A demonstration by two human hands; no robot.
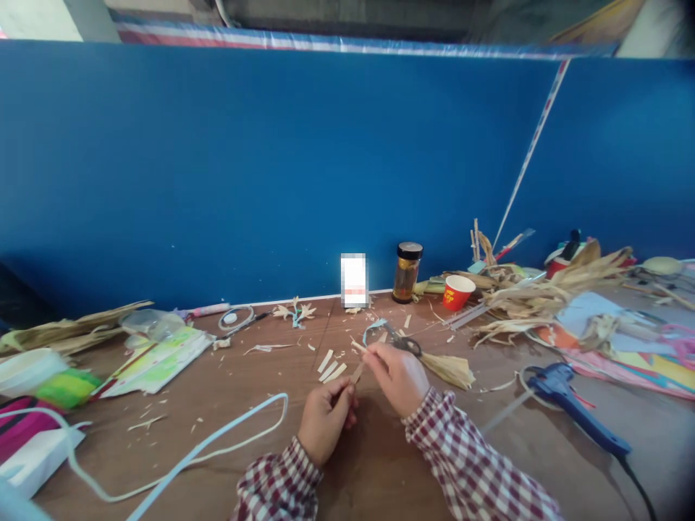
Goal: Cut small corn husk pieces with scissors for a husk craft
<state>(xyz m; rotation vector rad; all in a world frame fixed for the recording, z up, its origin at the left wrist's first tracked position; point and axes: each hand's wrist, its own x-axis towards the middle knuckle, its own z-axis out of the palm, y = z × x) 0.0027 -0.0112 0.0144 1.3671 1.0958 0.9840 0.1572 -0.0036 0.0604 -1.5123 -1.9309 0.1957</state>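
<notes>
My left hand (327, 420) is closed, pinching the lower end of a narrow brownish strip (358, 372) that looks like dried corn husk. Close on its right, my right hand (397, 378) is also closed, thumb against fingers, with a thin pale strip (359, 346) sticking out at its fingertips. Whether both hands touch the brownish strip, I cannot tell. Just beyond lie several short cut pale strips (328, 371). Behind my right hand are dark-handled scissors (411, 346), partly hidden, and a bundled piece of husk (448, 369).
A blue glue gun (580, 409) lies at right, its black cord running off the front. Corn husks (543, 297) are heaped behind it. A red paper cup (459, 292) and a lidded jar (407, 273) stand near the blue partition (244, 166). A pale cable (217, 441) loops across the left.
</notes>
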